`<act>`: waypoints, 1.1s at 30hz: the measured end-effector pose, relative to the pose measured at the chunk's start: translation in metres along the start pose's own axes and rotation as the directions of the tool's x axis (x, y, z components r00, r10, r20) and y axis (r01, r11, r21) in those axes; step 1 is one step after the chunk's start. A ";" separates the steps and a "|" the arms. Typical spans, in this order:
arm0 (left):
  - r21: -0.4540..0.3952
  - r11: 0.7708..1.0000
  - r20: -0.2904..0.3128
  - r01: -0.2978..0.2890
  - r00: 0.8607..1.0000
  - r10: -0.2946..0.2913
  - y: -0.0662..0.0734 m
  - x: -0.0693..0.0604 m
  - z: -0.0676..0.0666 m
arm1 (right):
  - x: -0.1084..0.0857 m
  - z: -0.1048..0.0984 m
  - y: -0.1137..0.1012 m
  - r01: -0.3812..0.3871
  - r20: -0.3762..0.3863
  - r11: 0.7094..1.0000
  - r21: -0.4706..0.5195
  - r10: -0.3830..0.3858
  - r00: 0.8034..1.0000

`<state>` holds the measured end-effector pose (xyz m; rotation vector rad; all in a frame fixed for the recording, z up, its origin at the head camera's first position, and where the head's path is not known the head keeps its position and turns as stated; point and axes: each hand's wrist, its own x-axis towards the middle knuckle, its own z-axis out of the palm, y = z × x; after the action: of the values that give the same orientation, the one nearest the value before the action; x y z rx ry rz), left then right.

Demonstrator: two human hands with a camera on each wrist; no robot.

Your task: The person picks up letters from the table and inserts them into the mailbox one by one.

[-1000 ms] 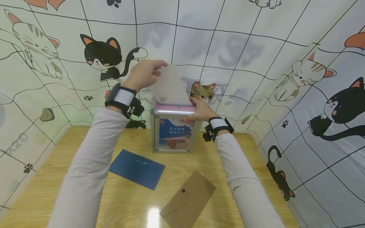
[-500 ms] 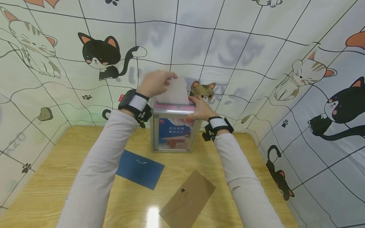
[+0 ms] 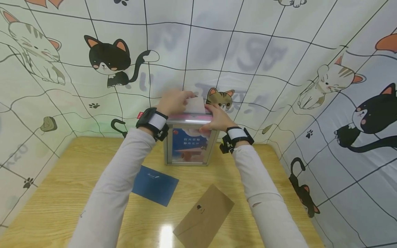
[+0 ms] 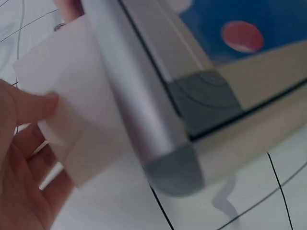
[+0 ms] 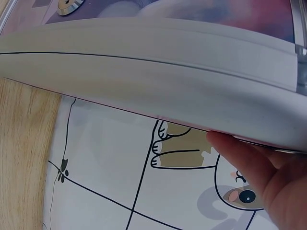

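A box [image 3: 169, 146] with a silver frame and a blue printed front panel stands upright against the wall. A pale envelope [image 3: 195, 104] stands upright at the box's top, its lower part hidden by the silver top edge. My left hand [image 3: 173, 102] pinches the envelope near its upper left; in the left wrist view, the thumb [image 4: 36, 106] lies on the paper and the fingers are behind it. At the box's upper right corner, my right hand [image 3: 221, 119] holds the box, thumb on the front and fingers over the top.
A dark blue envelope [image 3: 156, 186] lies on the wooden table [image 3: 83, 172], left of centre. A brown envelope [image 3: 204, 217] lies nearer, to the right. Cloth walls [image 3: 279, 75] printed with cats stand behind and at the sides of the table.
My left hand has moved down and slightly right with the pale envelope, and less of the envelope shows above the box. The right hand has stayed on the box's corner.
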<state>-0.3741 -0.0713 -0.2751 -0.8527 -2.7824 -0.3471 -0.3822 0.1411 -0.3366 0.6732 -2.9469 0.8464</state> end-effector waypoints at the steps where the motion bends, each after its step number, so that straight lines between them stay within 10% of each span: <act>1: -0.006 1.000 0.033 0.020 0.999 -0.020 -0.001 -0.002 0.002 | 0.000 0.000 0.000 0.000 0.001 1.000 -0.005 0.000 1.000; 9: -0.034 0.990 0.252 0.136 0.960 -0.123 -0.012 -0.021 0.008 | -0.001 -0.001 0.000 -0.003 0.009 0.999 -0.039 0.003 1.000; 33: -0.034 0.986 0.135 0.162 0.978 -0.157 -0.031 -0.046 0.030 | -0.001 0.000 -0.001 0.006 -0.002 1.000 -0.017 -0.006 1.000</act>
<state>-0.3588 -0.1118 -0.3205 -0.6863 -2.9856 -0.3949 -0.3804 0.1407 -0.3361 0.6793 -2.9458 0.8204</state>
